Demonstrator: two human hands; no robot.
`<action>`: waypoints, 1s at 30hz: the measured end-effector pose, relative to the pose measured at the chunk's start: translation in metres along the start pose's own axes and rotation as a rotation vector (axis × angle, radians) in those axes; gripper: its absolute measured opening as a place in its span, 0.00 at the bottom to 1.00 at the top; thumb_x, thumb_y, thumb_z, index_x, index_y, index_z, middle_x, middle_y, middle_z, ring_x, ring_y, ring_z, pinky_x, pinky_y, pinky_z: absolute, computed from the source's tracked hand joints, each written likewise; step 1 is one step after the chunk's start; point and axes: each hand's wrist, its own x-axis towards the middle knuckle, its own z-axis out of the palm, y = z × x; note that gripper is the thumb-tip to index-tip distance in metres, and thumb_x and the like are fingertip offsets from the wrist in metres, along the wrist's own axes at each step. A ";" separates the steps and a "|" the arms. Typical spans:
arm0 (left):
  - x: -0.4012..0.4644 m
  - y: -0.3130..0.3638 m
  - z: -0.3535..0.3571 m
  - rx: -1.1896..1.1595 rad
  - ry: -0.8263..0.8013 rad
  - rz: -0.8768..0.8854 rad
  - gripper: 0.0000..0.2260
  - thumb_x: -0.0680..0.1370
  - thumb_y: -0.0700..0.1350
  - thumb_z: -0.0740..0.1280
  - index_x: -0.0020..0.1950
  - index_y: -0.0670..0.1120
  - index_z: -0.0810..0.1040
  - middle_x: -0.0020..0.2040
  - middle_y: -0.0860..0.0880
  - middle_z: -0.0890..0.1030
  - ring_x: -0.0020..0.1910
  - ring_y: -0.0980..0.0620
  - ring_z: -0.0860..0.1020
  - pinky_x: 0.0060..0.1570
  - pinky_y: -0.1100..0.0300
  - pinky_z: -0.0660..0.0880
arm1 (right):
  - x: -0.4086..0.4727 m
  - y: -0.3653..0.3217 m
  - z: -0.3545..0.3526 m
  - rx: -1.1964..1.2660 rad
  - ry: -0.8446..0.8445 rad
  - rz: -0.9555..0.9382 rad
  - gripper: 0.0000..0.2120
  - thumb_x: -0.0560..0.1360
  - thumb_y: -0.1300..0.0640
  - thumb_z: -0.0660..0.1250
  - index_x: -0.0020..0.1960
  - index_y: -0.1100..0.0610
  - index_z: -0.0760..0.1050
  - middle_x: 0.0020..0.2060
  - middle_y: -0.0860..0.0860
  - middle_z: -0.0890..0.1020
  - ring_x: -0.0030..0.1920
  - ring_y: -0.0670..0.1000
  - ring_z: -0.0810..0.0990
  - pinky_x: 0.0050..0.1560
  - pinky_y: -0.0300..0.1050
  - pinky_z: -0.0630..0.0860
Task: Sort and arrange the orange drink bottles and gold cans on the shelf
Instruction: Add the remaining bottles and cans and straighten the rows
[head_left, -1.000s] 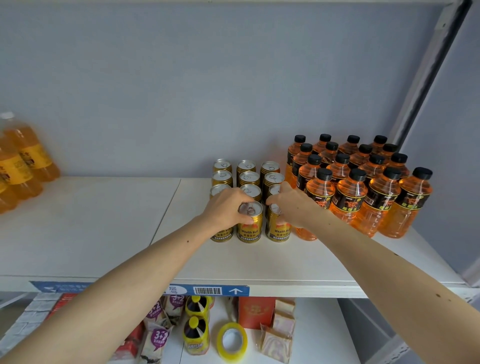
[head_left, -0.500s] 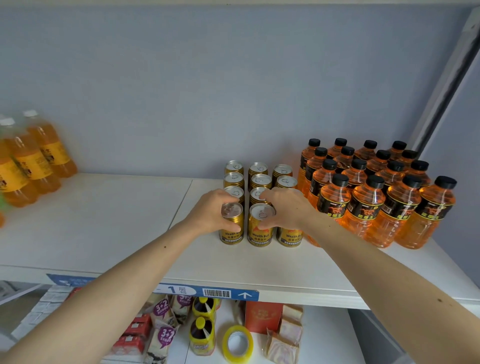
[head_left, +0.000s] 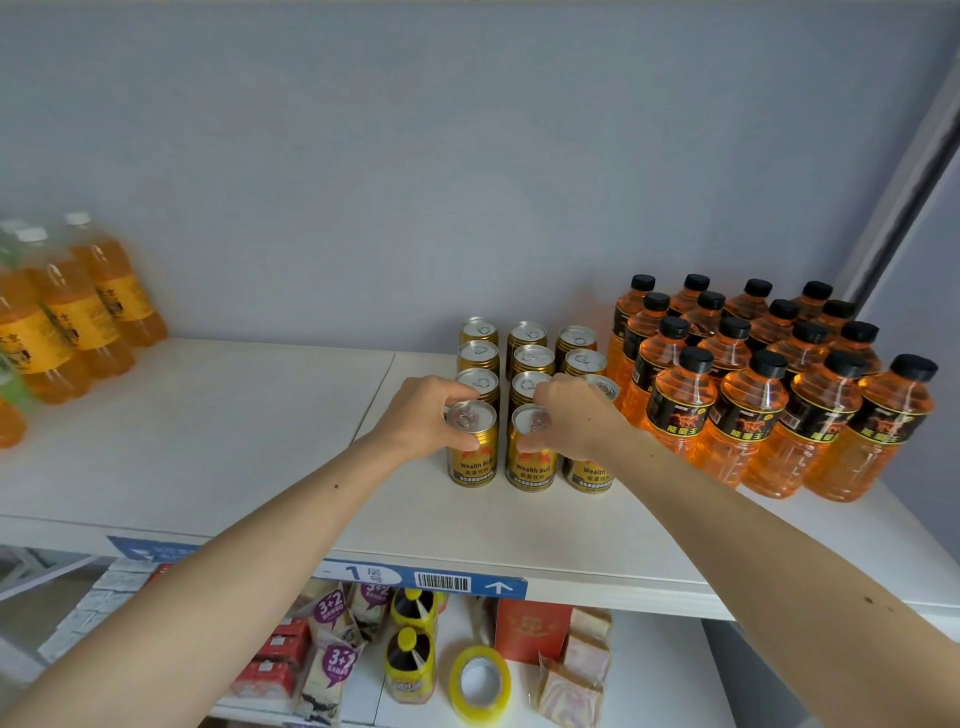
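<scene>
Light's even and soft, fairly bright, no hard source visible. Only faint shadows at the base of the gold cans (head_left: 530, 395) on the white shelf (head_left: 260, 415). Small highlights on the can lids and on the orange drink bottles (head_left: 769, 384) right of them. Cans are sharp; the yellow-label bottles (head_left: 67, 317) far left of the cans are smeared. Wide-angle bend: my forearms stretch and the upright right of the cans leans.

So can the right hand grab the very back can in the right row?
Probably not straight away. The right hand is on the front cans, and the back can sits behind two more, with the bottles tight beside it. Reaching over from above might work.
</scene>
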 end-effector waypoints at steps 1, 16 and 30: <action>0.000 0.000 0.000 -0.002 0.001 0.003 0.29 0.59 0.45 0.81 0.60 0.48 0.80 0.56 0.49 0.82 0.52 0.54 0.79 0.53 0.53 0.78 | 0.000 0.000 0.000 0.000 -0.001 0.001 0.21 0.67 0.40 0.72 0.45 0.54 0.71 0.42 0.50 0.72 0.42 0.51 0.73 0.42 0.47 0.72; -0.001 0.003 -0.004 0.014 -0.035 0.021 0.31 0.60 0.50 0.81 0.62 0.48 0.79 0.60 0.50 0.80 0.57 0.54 0.77 0.57 0.59 0.74 | -0.001 0.001 0.003 -0.049 0.048 -0.011 0.29 0.67 0.35 0.69 0.57 0.55 0.74 0.50 0.52 0.77 0.44 0.50 0.73 0.45 0.48 0.74; 0.000 0.013 -0.003 0.229 -0.205 0.027 0.36 0.72 0.63 0.67 0.75 0.48 0.63 0.73 0.48 0.67 0.68 0.46 0.70 0.63 0.51 0.70 | 0.001 0.007 0.010 -0.064 0.076 -0.076 0.30 0.74 0.29 0.47 0.47 0.54 0.71 0.41 0.49 0.73 0.40 0.50 0.74 0.39 0.46 0.70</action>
